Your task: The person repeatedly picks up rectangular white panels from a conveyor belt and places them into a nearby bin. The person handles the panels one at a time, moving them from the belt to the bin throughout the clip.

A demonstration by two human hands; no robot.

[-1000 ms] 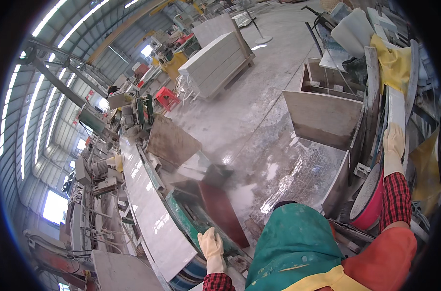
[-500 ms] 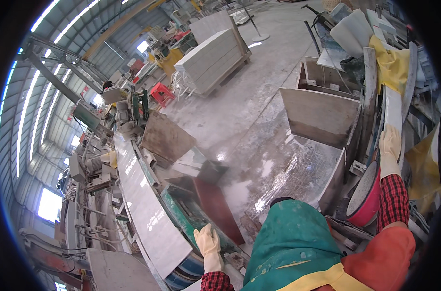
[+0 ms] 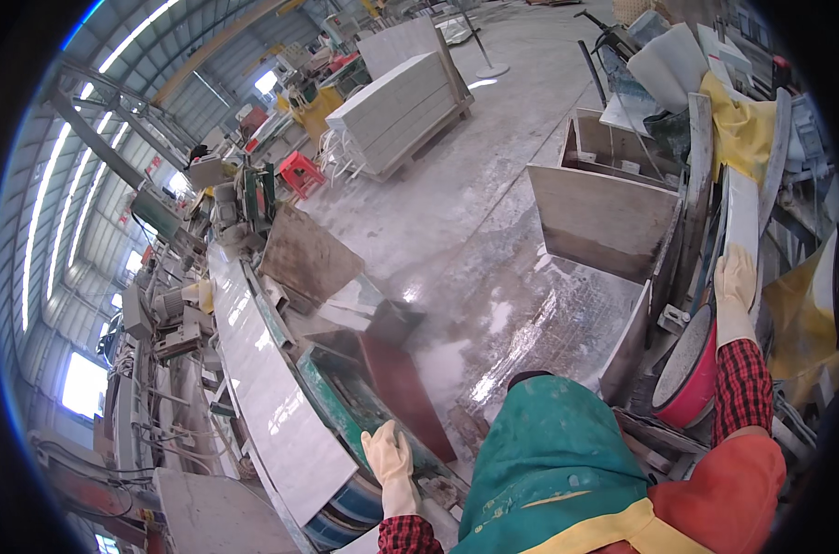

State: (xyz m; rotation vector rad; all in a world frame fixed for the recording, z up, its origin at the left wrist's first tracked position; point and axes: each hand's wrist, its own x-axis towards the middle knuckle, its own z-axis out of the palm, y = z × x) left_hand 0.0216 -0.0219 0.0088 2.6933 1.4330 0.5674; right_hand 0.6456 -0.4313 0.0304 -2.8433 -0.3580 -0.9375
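Observation:
Both my hands wear cream rubber gloves, with red-and-black checked sleeves at the wrists. My left hand (image 3: pixel 389 459) is at the green metal edge (image 3: pixel 331 402) of the conveyor-like bench, its fingers loosely bent and apart, with nothing seen in them. A long pale polished stone slab (image 3: pixel 276 383) lies on that bench, just left of the hand. On the far right, my right hand (image 3: pixel 735 280) lies on a narrow white stone strip (image 3: pixel 740 205), fingers pointing forward along it. Its fingertips' undersides are hidden. A round red-rimmed drum (image 3: pixel 692 383) sits beneath the right forearm.
Upright brown boards (image 3: pixel 604 222) stand ahead on the right; another board (image 3: pixel 308 254) leans by the bench. A dark red panel (image 3: pixel 401 392) slopes beside the green edge. Farther off are a stack of pale slabs (image 3: pixel 392 115) and a red stool (image 3: pixel 301 174). Yellow cloth (image 3: pixel 742 115) hangs beyond the strip.
The whole view has shifted slightly left and tilted. Both hands keep nearly the same places beside the bench edge and on the white strip.

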